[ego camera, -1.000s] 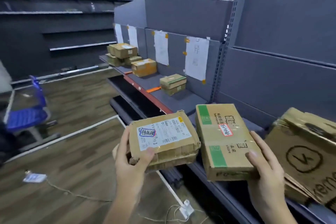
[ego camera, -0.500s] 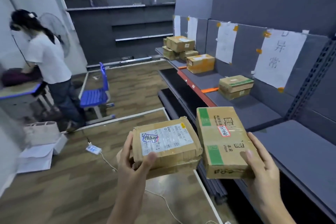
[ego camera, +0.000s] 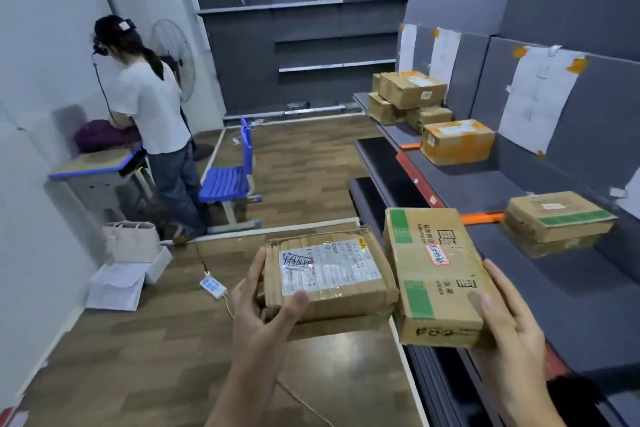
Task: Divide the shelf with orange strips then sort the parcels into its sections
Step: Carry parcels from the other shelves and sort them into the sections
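Note:
My left hand [ego camera: 263, 308] grips a worn cardboard parcel with a white shipping label [ego camera: 329, 274]. My right hand [ego camera: 509, 315] holds a second parcel with green tape bands [ego camera: 433, 274], touching the first. Both hang in front of the dark grey shelf [ego camera: 568, 291] on the right. Orange strips [ego camera: 481, 217] [ego camera: 410, 146] lie across the shelf as dividers. On the shelf rest a green-taped parcel [ego camera: 557, 224], an orange-taped parcel [ego camera: 457, 140] and a stack of parcels [ego camera: 405, 99] at the far end. White paper labels [ego camera: 540, 97] are taped to the shelf's back panel.
A person in a white shirt [ego camera: 152, 114] stands at a small desk [ego camera: 93, 166] on the left. A blue chair [ego camera: 232, 177], a standing fan [ego camera: 173, 59], a pale bag [ego camera: 131, 239], papers and a power strip [ego camera: 213, 288] with its cord occupy the wooden floor.
The view has swung left along the shelf, bringing the far parcels, the chair and the person fully into sight. Both hands still hold their parcels in the same way.

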`<state>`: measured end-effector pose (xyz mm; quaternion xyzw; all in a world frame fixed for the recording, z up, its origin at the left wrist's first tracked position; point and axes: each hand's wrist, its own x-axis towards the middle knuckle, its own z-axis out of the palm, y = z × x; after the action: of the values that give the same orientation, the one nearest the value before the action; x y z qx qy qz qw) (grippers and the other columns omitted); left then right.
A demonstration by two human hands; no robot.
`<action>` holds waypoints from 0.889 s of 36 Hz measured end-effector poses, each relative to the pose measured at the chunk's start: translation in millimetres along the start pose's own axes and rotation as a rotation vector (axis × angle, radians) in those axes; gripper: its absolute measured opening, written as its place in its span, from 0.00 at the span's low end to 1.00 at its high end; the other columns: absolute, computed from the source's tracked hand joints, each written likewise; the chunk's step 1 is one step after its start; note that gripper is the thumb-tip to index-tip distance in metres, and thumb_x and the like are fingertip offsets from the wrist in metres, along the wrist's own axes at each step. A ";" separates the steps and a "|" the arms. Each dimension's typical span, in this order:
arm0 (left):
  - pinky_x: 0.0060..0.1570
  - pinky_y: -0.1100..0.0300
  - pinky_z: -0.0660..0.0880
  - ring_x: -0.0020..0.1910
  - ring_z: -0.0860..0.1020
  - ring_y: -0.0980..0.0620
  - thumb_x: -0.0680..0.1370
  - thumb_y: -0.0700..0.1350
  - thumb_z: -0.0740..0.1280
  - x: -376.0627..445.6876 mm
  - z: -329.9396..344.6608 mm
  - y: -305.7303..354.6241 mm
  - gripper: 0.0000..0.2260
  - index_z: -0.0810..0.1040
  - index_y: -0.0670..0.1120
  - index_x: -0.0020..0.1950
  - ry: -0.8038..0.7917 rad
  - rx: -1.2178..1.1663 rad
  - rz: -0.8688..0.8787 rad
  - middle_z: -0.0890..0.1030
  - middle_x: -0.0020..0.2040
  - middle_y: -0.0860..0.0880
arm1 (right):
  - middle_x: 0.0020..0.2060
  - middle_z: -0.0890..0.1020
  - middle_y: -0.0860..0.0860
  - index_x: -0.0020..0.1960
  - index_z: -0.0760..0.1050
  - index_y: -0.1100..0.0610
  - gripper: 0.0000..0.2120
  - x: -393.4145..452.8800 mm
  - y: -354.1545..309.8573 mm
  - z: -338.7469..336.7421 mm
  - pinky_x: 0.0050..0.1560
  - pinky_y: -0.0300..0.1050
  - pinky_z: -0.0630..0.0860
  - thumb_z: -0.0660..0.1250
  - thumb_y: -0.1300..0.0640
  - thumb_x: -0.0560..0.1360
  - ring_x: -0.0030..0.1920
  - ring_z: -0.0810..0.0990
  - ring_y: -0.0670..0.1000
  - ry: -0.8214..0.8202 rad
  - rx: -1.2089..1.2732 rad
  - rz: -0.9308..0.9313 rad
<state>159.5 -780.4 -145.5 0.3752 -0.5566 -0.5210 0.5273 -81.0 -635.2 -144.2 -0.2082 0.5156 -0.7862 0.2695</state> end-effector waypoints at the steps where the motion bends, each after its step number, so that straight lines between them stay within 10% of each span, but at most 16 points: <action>1: 0.63 0.48 0.76 0.62 0.81 0.52 0.60 0.61 0.80 11.7 0.7 -3.9 0.39 0.72 0.69 0.70 0.007 -0.001 -0.007 0.73 0.71 0.48 | 0.62 0.83 0.51 0.68 0.78 0.45 0.25 12.5 5.0 5.1 0.50 0.51 0.85 0.71 0.52 0.72 0.60 0.84 0.58 0.003 -0.010 0.005; 20: 0.52 0.66 0.73 0.58 0.78 0.63 0.54 0.63 0.76 341.0 -0.8 -66.9 0.41 0.73 0.69 0.69 0.072 -0.031 -0.030 0.71 0.66 0.61 | 0.59 0.85 0.52 0.67 0.79 0.46 0.26 251.0 80.3 196.6 0.42 0.52 0.83 0.74 0.49 0.68 0.55 0.86 0.59 0.047 -0.047 -0.022; 27: 0.63 0.50 0.76 0.63 0.80 0.54 0.60 0.58 0.80 452.8 15.8 -89.9 0.39 0.71 0.68 0.70 -0.030 -0.107 -0.035 0.73 0.71 0.52 | 0.53 0.87 0.51 0.65 0.79 0.48 0.25 331.2 95.3 253.0 0.36 0.46 0.84 0.73 0.51 0.69 0.49 0.87 0.57 0.110 -0.045 0.009; 32: 0.56 0.58 0.77 0.61 0.81 0.54 0.58 0.58 0.79 535.0 38.8 -114.9 0.40 0.73 0.67 0.70 -0.009 -0.092 -0.046 0.73 0.70 0.55 | 0.51 0.87 0.48 0.64 0.80 0.47 0.28 404.6 120.0 277.6 0.36 0.47 0.84 0.77 0.45 0.65 0.51 0.87 0.59 0.170 -0.072 0.014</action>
<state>19.5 -1310.8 -148.9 0.3609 -0.5257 -0.5595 0.5294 -198.6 -1126.2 -128.9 -0.1467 0.5658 -0.7802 0.2228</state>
